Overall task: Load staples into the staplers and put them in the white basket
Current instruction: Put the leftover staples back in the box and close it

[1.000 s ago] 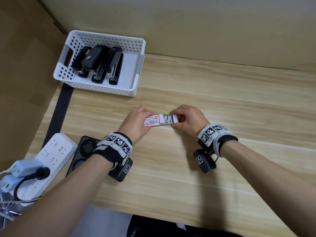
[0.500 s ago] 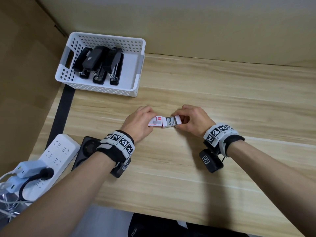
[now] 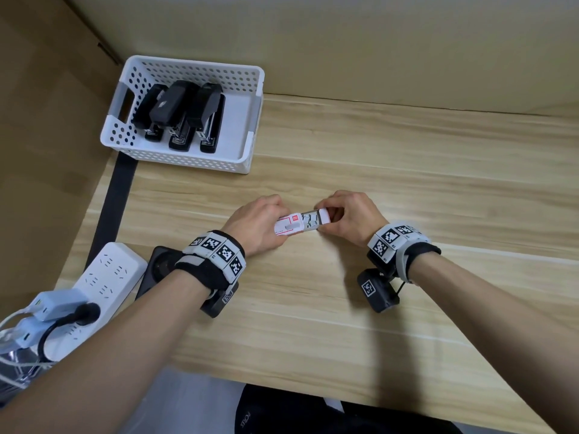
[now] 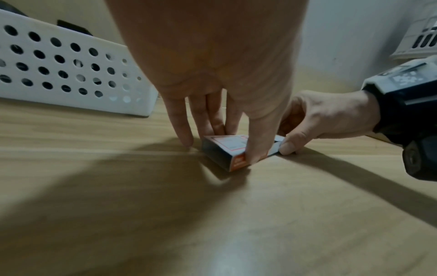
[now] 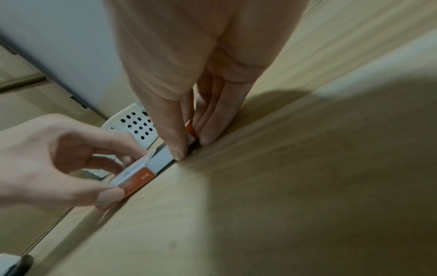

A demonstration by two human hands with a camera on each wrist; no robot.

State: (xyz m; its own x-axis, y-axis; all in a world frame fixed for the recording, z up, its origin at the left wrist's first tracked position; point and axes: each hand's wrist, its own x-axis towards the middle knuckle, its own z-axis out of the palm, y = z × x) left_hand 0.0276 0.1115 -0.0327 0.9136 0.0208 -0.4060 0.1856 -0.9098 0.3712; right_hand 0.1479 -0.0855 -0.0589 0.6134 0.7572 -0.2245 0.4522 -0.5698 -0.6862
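One staple box (image 3: 289,226), white with red panels, is lying on the wooden surface (image 3: 391,183) near its middle, well apart from the basket. The box is of the sliding kind: one outer sleeve and one inner tray (image 3: 315,219), with the tray standing partly drawn out toward the right. Grey staple strips (image 3: 309,221) are showing in the exposed part of the tray; their number cannot be told.

The left hand (image 3: 255,225) is pinching the sleeve, thumb on the near side and fingers on the far side, with the little finger resting on the surface beside the box in the left wrist view. The right hand (image 3: 351,219) is pinching the drawn-out end of the tray between thumb and fingers. Both hands are sitting low, at the surface.

One white basket (image 3: 250,145), perforated, is standing at the far left corner of the surface. Three black staplers (image 3: 175,115) are lying inside it, side by side toward its left half, closed, with their front ends pointing to the near wall. The right half of the basket floor is showing bare.

Off the near left edge, one white power strip (image 3: 106,274) is carrying white adapters and one black plug (image 3: 83,311); the count of adapters is not certain. One black round-recessed item (image 3: 159,264) is lying beside it, partly hidden by the left wrist band.
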